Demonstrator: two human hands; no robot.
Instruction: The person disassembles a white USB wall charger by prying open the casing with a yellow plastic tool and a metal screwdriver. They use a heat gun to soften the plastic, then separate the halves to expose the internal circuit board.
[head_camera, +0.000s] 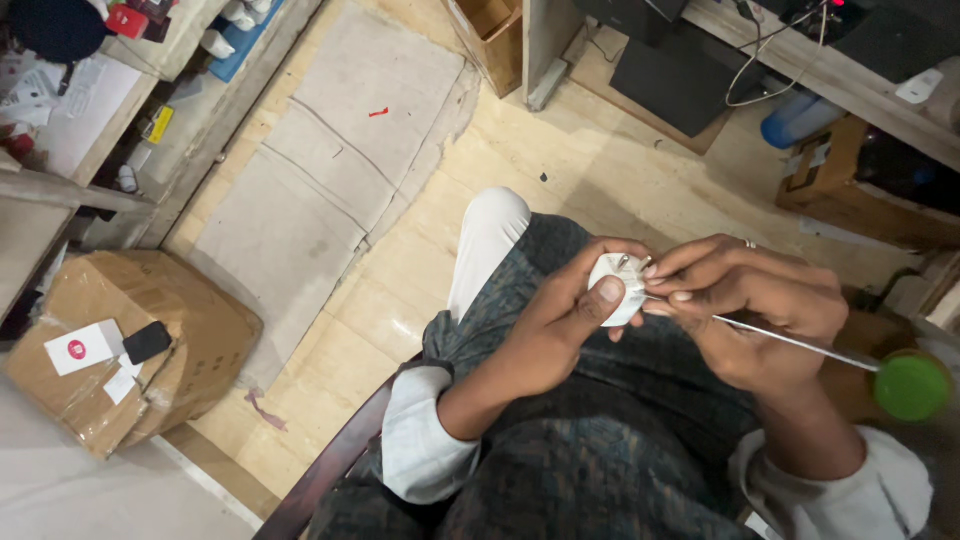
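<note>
seated person working a screwdriver into a white plug

a person sits on a chair, hands raised over the lap. the left hand (560, 325) is curled around a white electrical plug (618, 287), thumb pressed on its face, metal pins pointing up. the right hand (755, 305) pinches the thin metal shaft of a screwdriver (800, 345) whose tip meets the plug's side; its green handle (910, 386) sticks out toward the right. the plug looks light, rigid and smooth, likely slippery, best gripped around its body clear of the pins. nothing supports it but the fingers. open floor lies ahead, with flattened cardboard (330, 170) on it, a taped cardboard box (130, 350) to the left, and shelves (830, 70) close on the right.
</note>
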